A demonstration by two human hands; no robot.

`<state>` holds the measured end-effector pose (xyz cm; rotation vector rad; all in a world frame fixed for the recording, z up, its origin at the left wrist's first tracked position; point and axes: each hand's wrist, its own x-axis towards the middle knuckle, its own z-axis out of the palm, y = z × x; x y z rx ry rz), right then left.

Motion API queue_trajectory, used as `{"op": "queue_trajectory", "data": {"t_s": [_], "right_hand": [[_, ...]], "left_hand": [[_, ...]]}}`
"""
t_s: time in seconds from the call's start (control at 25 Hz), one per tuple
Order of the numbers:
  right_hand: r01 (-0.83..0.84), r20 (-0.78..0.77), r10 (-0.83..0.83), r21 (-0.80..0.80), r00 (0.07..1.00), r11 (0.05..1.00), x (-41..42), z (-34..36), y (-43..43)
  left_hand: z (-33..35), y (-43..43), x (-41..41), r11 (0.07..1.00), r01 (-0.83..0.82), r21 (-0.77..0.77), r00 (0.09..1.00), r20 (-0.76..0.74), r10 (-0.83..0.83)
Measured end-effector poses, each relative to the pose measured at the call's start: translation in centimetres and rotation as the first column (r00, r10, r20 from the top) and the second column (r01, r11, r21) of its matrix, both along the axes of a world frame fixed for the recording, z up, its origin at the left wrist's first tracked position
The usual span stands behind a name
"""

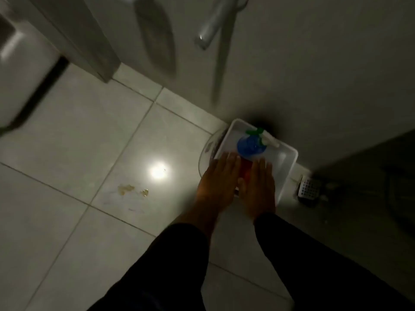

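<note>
Looking down at a pale tiled floor (78, 142) here, pretty dim and a bit blurry, so bear with me. The white rectangular plastic tub (289, 158) sits on the floor on the right, its far side right up against the grey wall (314, 63). Inside it, at the far end, is a blue plastic spray bottle with a green-and-white trigger head (250, 147). Just near of that there's a small red thing (246, 170), and I honestly can't tell what it is.

Both hands are down over the near end of the tub. My left hand (219, 176) is on the left of the red thing and my right hand (260, 182) is on its right, fingers on both straight and held together, not curled round anything. Can't tell if they actually touch the red thing or the tub.

To the right of the tub, near the wall, there's a square metal floor drain (308, 188). Further left on the tiles are a yellowish stain (126, 189) and a bright round light reflection (158, 171).
</note>
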<state>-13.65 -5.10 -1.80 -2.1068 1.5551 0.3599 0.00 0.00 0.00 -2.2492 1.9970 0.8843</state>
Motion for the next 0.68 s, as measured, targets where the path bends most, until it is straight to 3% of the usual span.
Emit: {"op": "queue_trajectory", "data": {"t_s": [0.12,0.28,0.36,0.48,0.6,0.68], "right_hand": [[0.173,-0.029,-0.171,0.183,0.985,0.968,-0.8,-5.4,-2.2],[0.475,-0.103,-0.467,0.308,0.878,0.824,-0.3,-10.0,-4.6],[0.587,-0.064,-0.612,0.379,0.788,0.716,0.2,-11.6,-5.6],[0.746,0.017,-0.849,0.468,0.529,0.474,0.1,-13.9,-6.4],[0.718,0.052,-0.876,0.55,0.48,0.426,-0.3,-13.4,-6.8],[0.686,0.117,-0.872,0.572,0.475,0.45,-0.6,-11.4,-6.9]], "left_hand": [[-5.2,-2.9,-1.8,0.99,-0.118,0.075,0.993,-0.002,0.119],[-10.9,-6.3,-3.8,0.91,-0.327,0.255,0.943,0.033,0.33],[-12.3,-7.2,-4.2,0.838,-0.441,0.321,0.888,0.019,0.46],[-14.2,-8.6,-5.2,0.781,-0.541,0.313,0.83,0.045,0.556],[-14.5,-9.5,-5.1,0.718,-0.604,0.346,0.746,-0.072,0.662],[-13.3,-9.4,-5.0,0.716,-0.605,0.349,0.697,-0.203,0.688]]}}
